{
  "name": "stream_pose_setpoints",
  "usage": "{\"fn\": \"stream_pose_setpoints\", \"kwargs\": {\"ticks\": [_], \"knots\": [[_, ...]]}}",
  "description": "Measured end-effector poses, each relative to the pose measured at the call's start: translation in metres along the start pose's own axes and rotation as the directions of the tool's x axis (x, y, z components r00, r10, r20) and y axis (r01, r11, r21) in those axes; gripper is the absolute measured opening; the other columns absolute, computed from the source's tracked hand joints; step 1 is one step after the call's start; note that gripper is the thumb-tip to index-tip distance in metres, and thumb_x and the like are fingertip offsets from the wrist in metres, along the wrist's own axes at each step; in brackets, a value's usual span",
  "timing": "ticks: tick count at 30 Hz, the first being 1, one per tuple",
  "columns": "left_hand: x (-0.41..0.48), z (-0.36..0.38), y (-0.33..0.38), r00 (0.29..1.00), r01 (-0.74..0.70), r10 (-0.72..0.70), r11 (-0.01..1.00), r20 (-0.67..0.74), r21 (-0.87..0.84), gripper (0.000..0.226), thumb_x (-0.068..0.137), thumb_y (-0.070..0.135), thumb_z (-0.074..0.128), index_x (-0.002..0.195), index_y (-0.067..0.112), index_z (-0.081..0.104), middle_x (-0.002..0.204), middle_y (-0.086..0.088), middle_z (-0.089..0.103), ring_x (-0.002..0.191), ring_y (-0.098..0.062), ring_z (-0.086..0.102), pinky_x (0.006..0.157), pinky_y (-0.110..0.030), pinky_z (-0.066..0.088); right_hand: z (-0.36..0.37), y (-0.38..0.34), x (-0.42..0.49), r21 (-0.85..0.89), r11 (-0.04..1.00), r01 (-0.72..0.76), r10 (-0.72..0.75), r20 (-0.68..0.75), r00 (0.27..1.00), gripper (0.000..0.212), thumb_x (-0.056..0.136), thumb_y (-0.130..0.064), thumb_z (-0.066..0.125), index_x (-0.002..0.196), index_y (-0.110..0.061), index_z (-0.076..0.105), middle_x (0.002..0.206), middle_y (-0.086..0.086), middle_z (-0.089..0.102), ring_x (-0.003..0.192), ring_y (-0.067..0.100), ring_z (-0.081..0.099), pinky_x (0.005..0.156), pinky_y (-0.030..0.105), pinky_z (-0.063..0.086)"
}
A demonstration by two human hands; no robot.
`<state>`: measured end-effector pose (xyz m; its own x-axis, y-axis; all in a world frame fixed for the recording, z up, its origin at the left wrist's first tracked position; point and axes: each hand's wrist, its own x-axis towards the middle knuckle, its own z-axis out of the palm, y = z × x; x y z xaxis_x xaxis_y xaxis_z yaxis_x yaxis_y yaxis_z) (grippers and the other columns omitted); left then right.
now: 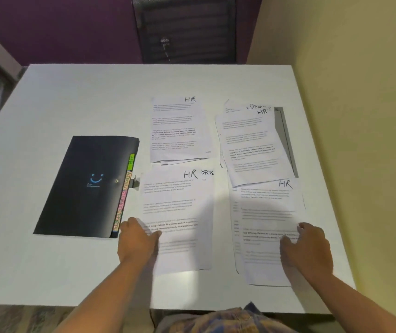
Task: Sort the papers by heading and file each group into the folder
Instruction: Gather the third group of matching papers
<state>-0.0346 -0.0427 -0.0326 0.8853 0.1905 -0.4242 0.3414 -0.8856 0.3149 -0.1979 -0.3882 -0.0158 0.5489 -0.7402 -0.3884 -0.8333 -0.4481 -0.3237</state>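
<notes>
Four paper piles lie on the white table [72, 104]. The far middle pile [180, 131] is headed HR. At the far right, an HR sheet [254, 147] covers a sheet headed SPORTS. The near middle pile [180, 200] has an HR sheet on top, with a SPORTS sheet peeking out beneath. The near right pile [266, 212] is headed HR. My left hand [138, 239] rests on the left edge of the near middle pile, thumb on the top sheet. My right hand [308, 248] lies flat on the near right pile. A black folder [84, 186] with coloured tabs lies shut at the left.
A grey strip [285, 140] shows under the far right pile. A yellow wall [360, 116] runs along the table's right side. A dark chair back [187, 30] stands beyond the far edge. The table's near edge is just below my forearms.
</notes>
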Motion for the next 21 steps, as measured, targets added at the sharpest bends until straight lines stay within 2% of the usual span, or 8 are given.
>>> {"fn": "stream_pose_setpoints", "kwargs": {"ticks": [2, 5, 7, 10, 14, 16, 18, 21], "knots": [[-0.001, 0.004, 0.007, 0.998, 0.06, -0.059, 0.992, 0.013, -0.108, 0.048, 0.069, 0.031, 0.085, 0.1, 0.01, 0.054, 0.097, -0.008, 0.063, 0.083, -0.029, 0.061, 0.067, -0.036, 0.051, -0.006, 0.007, 0.009, -0.028, 0.996, -0.09, 0.09, 0.012, 0.996, 0.071, 0.078, -0.043, 0.073, 0.136, -0.01, 0.05, 0.133, 0.013, 0.053, 0.111, 0.036, 0.059, 0.082, 0.047, 0.055], [-0.006, 0.004, 0.014, 0.994, 0.106, -0.105, 0.993, 0.034, -0.047, 0.017, 0.077, 0.024, 0.073, 0.082, 0.015, 0.06, 0.08, -0.003, 0.065, 0.071, -0.025, 0.06, 0.06, -0.03, 0.048, -0.012, 0.017, 0.02, -0.053, 0.99, -0.132, 0.136, 0.075, 0.988, 0.079, 0.077, -0.045, 0.076, 0.14, -0.01, 0.045, 0.132, 0.014, 0.054, 0.115, 0.037, 0.057, 0.084, 0.047, 0.053], [-0.01, 0.004, 0.015, 0.995, 0.101, -0.101, 0.994, 0.026, -0.035, 0.01, 0.08, 0.023, 0.067, 0.072, 0.017, 0.063, 0.073, -0.002, 0.066, 0.066, -0.024, 0.06, 0.058, -0.028, 0.048, -0.014, 0.025, 0.028, -0.005, 0.99, -0.139, 0.139, 0.116, 0.983, 0.076, 0.076, -0.041, 0.078, 0.138, -0.012, 0.043, 0.126, 0.013, 0.06, 0.109, 0.036, 0.06, 0.078, 0.041, 0.052], [-0.019, 0.002, 0.016, 0.998, 0.054, -0.055, 0.995, -0.011, -0.078, 0.016, 0.087, 0.022, 0.065, 0.071, 0.019, 0.063, 0.068, 0.001, 0.063, 0.064, -0.023, 0.058, 0.053, -0.025, 0.037, -0.017, 0.033, 0.036, 0.114, 0.981, -0.159, 0.141, 0.153, 0.978, 0.056, 0.079, -0.033, 0.078, 0.122, -0.011, 0.05, 0.108, 0.01, 0.068, 0.088, 0.031, 0.064, 0.067, 0.035, 0.049], [-0.03, -0.003, 0.022, 0.995, -0.03, 0.016, 0.99, -0.1, -0.138, 0.037, 0.097, 0.021, 0.054, 0.06, 0.018, 0.055, 0.059, -0.002, 0.059, 0.058, -0.021, 0.054, 0.051, -0.025, 0.034, -0.019, 0.043, 0.033, 0.144, 0.987, -0.076, 0.066, 0.07, 0.995, 0.012, 0.089, -0.025, 0.066, 0.089, -0.015, 0.059, 0.084, 0.002, 0.067, 0.067, 0.021, 0.06, 0.054, 0.03, 0.044], [-0.037, -0.007, 0.027, 0.989, -0.059, 0.028, 0.975, -0.144, -0.214, 0.038, 0.098, 0.019, 0.053, 0.061, 0.016, 0.056, 0.056, -0.002, 0.057, 0.055, -0.018, 0.051, 0.049, -0.025, 0.032, -0.022, 0.049, 0.027, 0.2, 0.979, -0.031, 0.028, 0.018, 0.999, 0.012, 0.093, -0.024, 0.062, 0.084, -0.016, 0.06, 0.078, 0.0, 0.065, 0.065, 0.019, 0.06, 0.051, 0.028, 0.042], [-0.044, -0.011, 0.031, 0.983, -0.095, 0.039, 0.945, -0.182, -0.314, 0.03, 0.099, 0.016, 0.053, 0.071, 0.01, 0.063, 0.062, -0.003, 0.06, 0.058, -0.017, 0.052, 0.051, -0.025, 0.035, -0.025, 0.055, 0.023, 0.308, 0.951, 0.007, -0.007, -0.001, 1.0, 0.015, 0.094, -0.023, 0.063, 0.081, -0.015, 0.063, 0.075, 0.0, 0.066, 0.065, 0.019, 0.061, 0.051, 0.028, 0.043], [-0.055, -0.013, 0.034, 0.98, -0.13, 0.035, 0.86, -0.197, -0.494, 0.02, 0.1, 0.015, 0.053, 0.087, 0.013, 0.069, 0.076, -0.004, 0.067, 0.071, -0.024, 0.061, 0.061, -0.028, 0.045, -0.03, 0.067, 0.02, 0.497, 0.868, 0.001, -0.039, 0.065, 0.997, 0.009, 0.093, -0.02, 0.067, 0.084, -0.019, 0.071, 0.079, -0.002, 0.073, 0.073, 0.02, 0.068, 0.063, 0.037, 0.057]]}}
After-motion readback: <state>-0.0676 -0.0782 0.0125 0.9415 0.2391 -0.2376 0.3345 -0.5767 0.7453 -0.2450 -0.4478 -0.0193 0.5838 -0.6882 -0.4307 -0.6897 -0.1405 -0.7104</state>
